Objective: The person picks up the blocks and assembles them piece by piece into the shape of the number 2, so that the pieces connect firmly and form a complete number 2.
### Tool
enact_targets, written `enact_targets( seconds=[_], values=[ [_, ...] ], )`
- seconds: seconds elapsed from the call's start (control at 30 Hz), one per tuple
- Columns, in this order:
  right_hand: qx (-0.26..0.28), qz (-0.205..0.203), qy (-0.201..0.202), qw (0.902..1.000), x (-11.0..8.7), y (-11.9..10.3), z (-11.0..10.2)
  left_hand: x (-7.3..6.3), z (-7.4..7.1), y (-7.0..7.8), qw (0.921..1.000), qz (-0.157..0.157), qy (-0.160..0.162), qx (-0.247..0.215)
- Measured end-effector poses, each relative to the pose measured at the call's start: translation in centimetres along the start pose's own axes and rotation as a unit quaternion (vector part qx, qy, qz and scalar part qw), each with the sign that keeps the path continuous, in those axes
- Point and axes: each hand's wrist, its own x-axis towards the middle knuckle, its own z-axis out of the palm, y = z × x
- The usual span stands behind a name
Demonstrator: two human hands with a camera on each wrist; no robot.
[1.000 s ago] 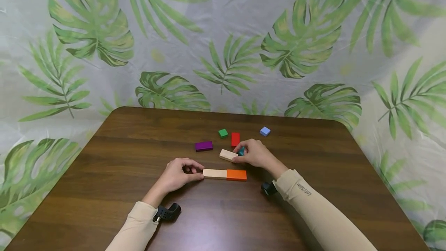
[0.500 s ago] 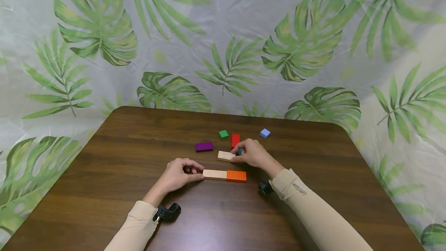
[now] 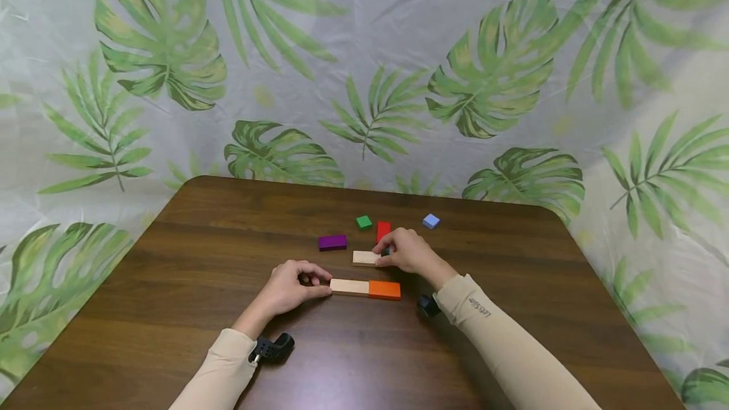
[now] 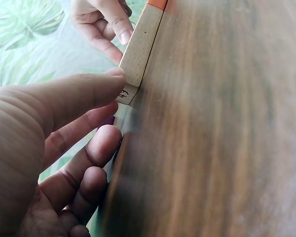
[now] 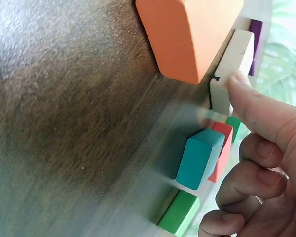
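My left hand [image 3: 295, 285] pinches the left end of a plain wooden block [image 3: 350, 286] between thumb and fingers. An orange block [image 3: 384, 290] lies end to end with it, forming a straight row. Beyond this row, my right hand [image 3: 407, 250] pinches the right end of a second plain wooden block [image 3: 365, 259], roughly parallel to the row. In the right wrist view the thumb lies along this block's side, and the other fingers are curled. A teal block [image 5: 197, 158] is close beside the right hand, mostly covered by it in the head view.
Farther back on the dark wooden table [image 3: 239, 220] lie a purple block [image 3: 333, 243], a green block [image 3: 364, 223], a red block [image 3: 383, 231] and a light blue block [image 3: 431, 221]. Another green block [image 5: 180, 212] shows near the right hand. A leaf-patterned cloth [image 3: 376, 163] hangs behind.
My right hand has moved a little left with the second wooden block, which has turned from slanted to nearly parallel with the row. The left hand stays at its block.
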Motion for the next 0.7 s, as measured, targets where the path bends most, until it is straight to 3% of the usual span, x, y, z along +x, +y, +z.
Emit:
enact_targets(
  seconds=[0.7],
  values=[
    [-0.032,-0.037,-0.004,0.9988,0.68,-0.50,0.20,-0.06,-0.02,-0.21,0.9999,0.009,-0.002,-0.010]
  ],
)
